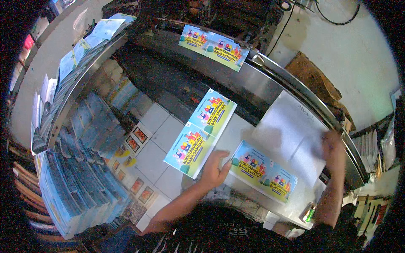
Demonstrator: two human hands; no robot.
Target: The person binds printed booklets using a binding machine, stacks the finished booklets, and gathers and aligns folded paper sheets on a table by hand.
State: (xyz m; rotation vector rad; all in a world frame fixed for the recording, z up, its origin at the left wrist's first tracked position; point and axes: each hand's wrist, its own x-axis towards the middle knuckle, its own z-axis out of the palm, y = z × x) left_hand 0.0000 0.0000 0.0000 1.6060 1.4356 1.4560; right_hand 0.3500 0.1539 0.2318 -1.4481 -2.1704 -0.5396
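Left hand (215,169), fingers partly curled, at the right edge of a colourful sheet (200,133); I can't tell whether it grips. Right hand (333,145) blurred beside white paper (291,126); its opening and hold I can't make out. Between them, second sheet (265,173) on the worktop (241,130). Beyond: metal rail (278,78), third sheet (213,46), cardboard (312,78). Stacked prints (80,185) crowd my left.

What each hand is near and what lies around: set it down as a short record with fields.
Left hand: between left printed sheet and right printed sheet; grip unclear
Right hand: blurred, at right edge of white paper
Beyond: far printed sheet
Lower left: bluish paper stacks
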